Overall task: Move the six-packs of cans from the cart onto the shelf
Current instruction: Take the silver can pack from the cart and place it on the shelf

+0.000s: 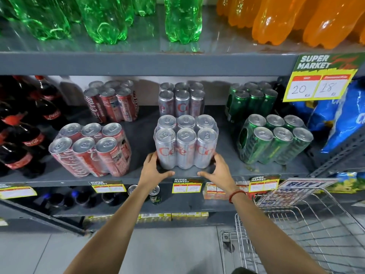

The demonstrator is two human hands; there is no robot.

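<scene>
Head view looks down at a grey shelf (138, 175) carrying six-packs of cans. A silver six-pack (185, 141) stands upright at the near edge of the shelf, in the middle. The left hand (154, 169) cups its lower left corner, fingers against the wrap and thumb stretched out along the shelf edge. The right hand (217, 169) mirrors it at the lower right corner, fingers touching the pack and thumb pointing inward. Both hands are spread around the pack's base, not pinching it. A red band (236, 194) circles the right wrist.

A second silver six-pack (181, 99) stands directly behind the first. To the left sit two red six-packs (90, 149), one near and one far; to the right, two green six-packs (274, 139) in the same arrangement. Dark cola bottles (21, 123) fill the far left. A wire cart (296, 224) stands at the lower right, and the part of it in view holds no packs. Green bottles (104, 18) and orange bottles (276, 18) line the shelf above.
</scene>
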